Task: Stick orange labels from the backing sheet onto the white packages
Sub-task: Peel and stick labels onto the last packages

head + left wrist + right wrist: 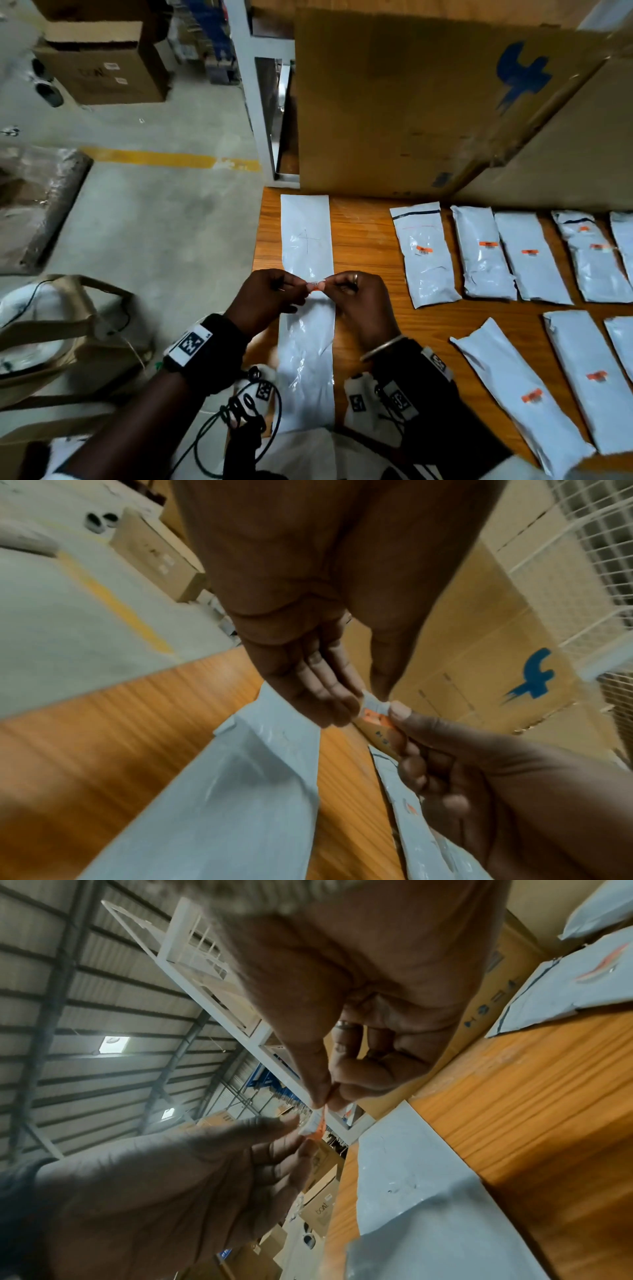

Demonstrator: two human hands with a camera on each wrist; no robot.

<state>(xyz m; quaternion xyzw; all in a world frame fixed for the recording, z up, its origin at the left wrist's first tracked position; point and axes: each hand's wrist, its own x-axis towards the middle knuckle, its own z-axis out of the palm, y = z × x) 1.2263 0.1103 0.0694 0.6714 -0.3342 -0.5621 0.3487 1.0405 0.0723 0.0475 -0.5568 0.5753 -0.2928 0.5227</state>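
Note:
Both of my hands meet above a long unlabelled white package (pixel 306 240) (pixel 240 791) (pixel 411 1164) at the left end of the wooden table (pixel 363 240). Between them they pinch a small orange-and-white label strip (pixel 315 287) (pixel 377 718) (pixel 313 1125). My left hand (pixel 303 288) (pixel 359 699) holds one end and my right hand (pixel 330 285) (pixel 325 1103) the other, each with thumb and fingertips. I cannot tell the label from its backing. A second white package (pixel 305 359) lies nearer me. Several packages with orange labels (pixel 428 260) lie to the right.
A large cardboard box (pixel 394 102) with a blue mark stands along the table's far edge. The table's left edge (pixel 260 233) drops to a concrete floor with cardboard boxes (pixel 102 68) and a white metal frame (pixel 246 85). Black cables (pixel 239 418) hang near my lap.

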